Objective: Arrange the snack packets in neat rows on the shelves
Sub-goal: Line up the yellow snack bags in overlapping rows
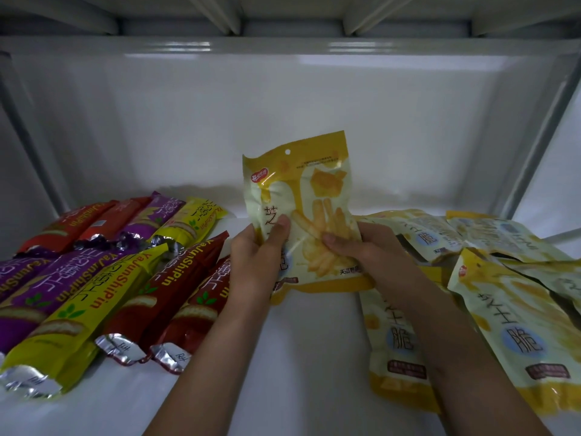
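Observation:
A yellow-and-white snack packet (303, 196) stands nearly upright over the middle of the white shelf (283, 357). My left hand (256, 259) grips its lower left edge, thumb across the front. My right hand (358, 247) grips its lower right edge, thumb on the front. Several more yellow-and-white packets (509, 313) lie overlapping in a loose heap on the right of the shelf. On the left, several long red, purple and yellow packets (103, 278) lie side by side in two rows.
The shelf has a white back wall (283, 114) and grey side uprights (31, 143) at left and right. Another shelf's underside (283, 17) runs overhead. A bare strip of shelf lies between the two groups of packets.

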The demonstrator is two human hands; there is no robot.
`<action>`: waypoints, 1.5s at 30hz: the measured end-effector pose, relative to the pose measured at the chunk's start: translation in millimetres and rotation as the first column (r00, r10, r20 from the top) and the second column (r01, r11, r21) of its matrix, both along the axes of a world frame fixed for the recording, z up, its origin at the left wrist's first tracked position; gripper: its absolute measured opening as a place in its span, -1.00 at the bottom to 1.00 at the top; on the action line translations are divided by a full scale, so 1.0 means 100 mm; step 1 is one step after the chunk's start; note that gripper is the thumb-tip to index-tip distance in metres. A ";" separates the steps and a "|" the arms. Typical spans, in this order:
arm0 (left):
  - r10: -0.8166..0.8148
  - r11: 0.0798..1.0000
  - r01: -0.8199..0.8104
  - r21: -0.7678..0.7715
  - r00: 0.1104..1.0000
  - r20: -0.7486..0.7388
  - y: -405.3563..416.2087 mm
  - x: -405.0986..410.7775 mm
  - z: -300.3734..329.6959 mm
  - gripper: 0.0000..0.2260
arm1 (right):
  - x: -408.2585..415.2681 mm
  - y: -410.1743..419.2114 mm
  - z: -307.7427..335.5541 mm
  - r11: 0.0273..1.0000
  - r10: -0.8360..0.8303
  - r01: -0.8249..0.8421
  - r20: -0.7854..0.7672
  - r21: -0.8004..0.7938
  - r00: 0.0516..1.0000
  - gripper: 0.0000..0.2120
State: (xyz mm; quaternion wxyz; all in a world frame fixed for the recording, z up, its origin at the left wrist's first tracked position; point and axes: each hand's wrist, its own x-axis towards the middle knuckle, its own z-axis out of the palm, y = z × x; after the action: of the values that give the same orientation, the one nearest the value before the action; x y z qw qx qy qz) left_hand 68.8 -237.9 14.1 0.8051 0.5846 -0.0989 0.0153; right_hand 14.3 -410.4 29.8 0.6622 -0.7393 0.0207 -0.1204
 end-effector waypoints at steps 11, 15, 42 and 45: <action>0.051 0.998 -0.053 0.025 0.996 0.073 0.03 -0.01 0.02 -0.80 | 0.02 0.06 -0.02 0.998 0.063 -0.063 0.009 -0.001 0.998 -0.56; 0.057 0.998 -0.060 0.036 0.995 0.083 0.01 -0.02 0.04 -0.67 | 0.02 0.07 -0.03 0.999 0.002 0.001 0.054 -0.053 0.999 -0.70; 0.015 1.000 -0.015 -0.004 0.995 0.101 0.01 -0.02 0.03 -0.78 | 0.09 0.04 -0.08 0.994 -0.013 0.004 0.077 0.113 0.997 -0.59; 0.016 1.000 -0.017 0.008 0.993 0.116 0.00 -0.01 0.03 -0.75 | 0.10 0.03 -0.10 0.995 -0.066 0.057 0.116 0.078 0.991 -0.70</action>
State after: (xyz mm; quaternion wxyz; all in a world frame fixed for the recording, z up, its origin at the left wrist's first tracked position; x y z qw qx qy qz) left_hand 67.5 -238.2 17.0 0.7953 0.5871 -0.1408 0.0555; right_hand 24.5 -407.8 19.6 0.6854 -0.7045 0.0086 -0.1837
